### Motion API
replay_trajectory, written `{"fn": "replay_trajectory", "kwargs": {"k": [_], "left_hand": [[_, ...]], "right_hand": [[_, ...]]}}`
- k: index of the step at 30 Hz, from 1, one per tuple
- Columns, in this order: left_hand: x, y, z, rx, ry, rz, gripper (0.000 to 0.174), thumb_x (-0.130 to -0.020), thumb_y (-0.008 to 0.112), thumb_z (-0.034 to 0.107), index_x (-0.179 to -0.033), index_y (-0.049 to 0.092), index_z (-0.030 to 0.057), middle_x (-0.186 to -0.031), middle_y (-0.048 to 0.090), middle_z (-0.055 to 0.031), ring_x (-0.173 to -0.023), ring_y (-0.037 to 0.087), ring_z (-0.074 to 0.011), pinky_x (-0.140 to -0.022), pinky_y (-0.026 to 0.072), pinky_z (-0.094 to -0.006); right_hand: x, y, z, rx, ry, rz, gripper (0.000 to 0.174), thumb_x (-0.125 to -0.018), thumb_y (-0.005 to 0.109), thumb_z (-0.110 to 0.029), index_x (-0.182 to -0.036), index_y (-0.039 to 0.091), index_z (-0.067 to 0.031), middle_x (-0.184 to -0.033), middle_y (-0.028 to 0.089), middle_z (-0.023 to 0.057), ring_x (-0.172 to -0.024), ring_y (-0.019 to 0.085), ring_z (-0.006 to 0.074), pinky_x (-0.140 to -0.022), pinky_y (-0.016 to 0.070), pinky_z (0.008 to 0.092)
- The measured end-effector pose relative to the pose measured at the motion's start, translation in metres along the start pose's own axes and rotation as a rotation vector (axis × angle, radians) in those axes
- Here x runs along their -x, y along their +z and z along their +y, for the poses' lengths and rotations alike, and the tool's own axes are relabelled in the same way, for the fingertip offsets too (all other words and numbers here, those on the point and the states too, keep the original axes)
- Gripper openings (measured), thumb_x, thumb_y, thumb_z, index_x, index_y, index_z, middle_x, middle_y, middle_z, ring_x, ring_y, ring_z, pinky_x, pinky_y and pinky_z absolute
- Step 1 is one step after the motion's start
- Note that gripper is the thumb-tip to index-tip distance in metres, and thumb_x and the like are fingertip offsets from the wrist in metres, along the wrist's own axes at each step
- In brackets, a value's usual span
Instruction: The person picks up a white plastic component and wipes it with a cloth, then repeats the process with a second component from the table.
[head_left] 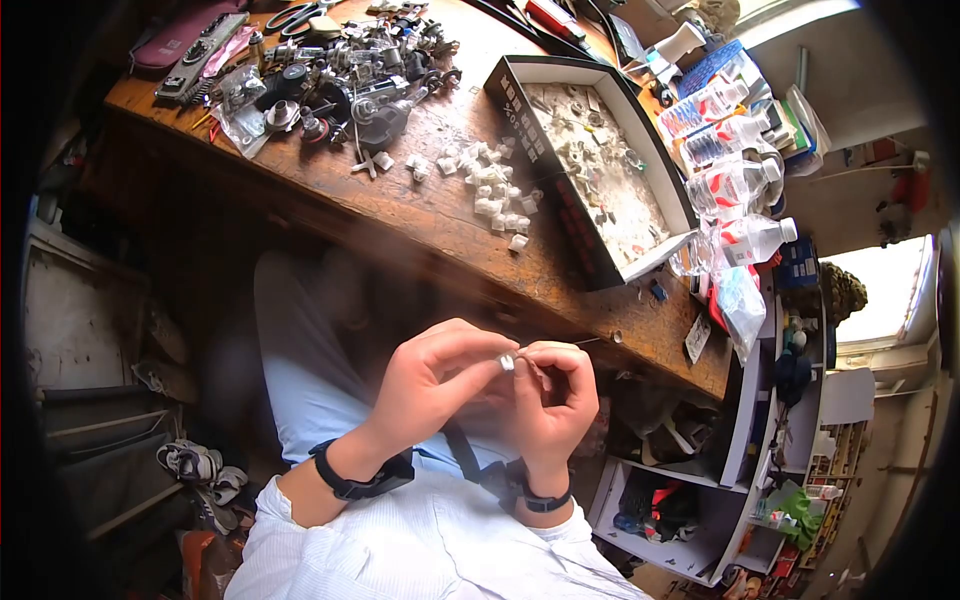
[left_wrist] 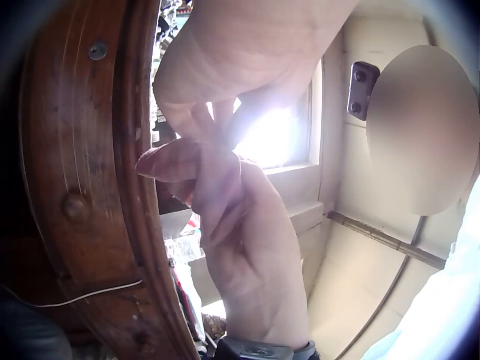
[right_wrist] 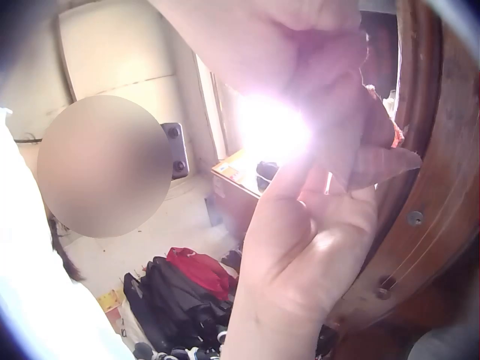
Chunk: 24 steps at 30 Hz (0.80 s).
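Pinches a white piece (head_left: pixel 507 362) with the thumb and fingertips of the left hand (head_left: pixel 425 385) and, meeting them, the curled fingers of the right hand (head_left: pixel 560 405). Holds it above the lap (head_left: pixel 310 395), before the table (head_left: pixel 410 218), apart from the loose parts (head_left: pixel 490 190) lying there beside the box (head_left: pixel 548 165).

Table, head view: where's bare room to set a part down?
Bare wood on the table runs between the white pieces and the front edge. Another patch lies farther back, between the parts pile and the box. Crowded: the pile's end, the littered box itself, and the box's far side, lined with bottles.
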<state>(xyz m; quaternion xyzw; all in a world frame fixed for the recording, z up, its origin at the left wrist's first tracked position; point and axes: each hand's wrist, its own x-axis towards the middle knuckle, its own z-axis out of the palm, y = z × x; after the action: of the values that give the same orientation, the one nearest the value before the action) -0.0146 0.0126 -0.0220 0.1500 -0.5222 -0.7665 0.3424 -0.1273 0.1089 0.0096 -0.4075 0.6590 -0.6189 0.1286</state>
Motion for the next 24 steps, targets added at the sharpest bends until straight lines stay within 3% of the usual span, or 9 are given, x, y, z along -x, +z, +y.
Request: {"fn": "replay_trajectory", "kwargs": {"k": [7, 15, 24], "left_hand": [[0.0, 0.004, 0.002, 0.123, -0.046, 0.04, 0.017, -0.093, 0.061, -0.006, -0.109, 0.065, -0.0062, -0.104, 0.059, -0.007, -0.095, 0.065, -0.0127, -0.083, 0.0549, -0.0242], [-0.002, 0.0, 0.006, -0.291, 0.149, 0.047, 0.022, -0.083, 0.067, -0.005, -0.104, 0.07, -0.0009, -0.096, 0.065, -0.0082, -0.085, 0.063, -0.0155, -0.077, 0.051, -0.0276], [-0.003, 0.0, 0.009, -0.429, 0.216, 0.067, 0.029, -0.073, 0.066, -0.007, -0.097, 0.076, 0.0048, -0.083, 0.067, -0.0068, -0.076, 0.063, -0.0164, -0.068, 0.0509, -0.0274]], "right_hand": [[0.002, -0.002, 0.001, -0.088, 0.107, -0.045, 0.016, -0.085, 0.066, 0.008, -0.098, 0.058, 0.0019, -0.098, 0.062, 0.0091, -0.088, 0.062, 0.0124, -0.082, 0.0496, 0.0241], [0.002, -0.006, -0.001, -0.13, 0.165, -0.078, 0.014, -0.087, 0.067, 0.007, -0.098, 0.059, 0.002, -0.098, 0.063, 0.0074, -0.089, 0.061, 0.0114, -0.081, 0.0491, 0.0231], [0.0, -0.013, 0.002, -0.128, 0.111, -0.157, 0.013, -0.087, 0.067, 0.008, -0.098, 0.061, 0.0026, -0.099, 0.057, 0.0068, -0.085, 0.059, 0.0108, -0.078, 0.0471, 0.0209]]}}
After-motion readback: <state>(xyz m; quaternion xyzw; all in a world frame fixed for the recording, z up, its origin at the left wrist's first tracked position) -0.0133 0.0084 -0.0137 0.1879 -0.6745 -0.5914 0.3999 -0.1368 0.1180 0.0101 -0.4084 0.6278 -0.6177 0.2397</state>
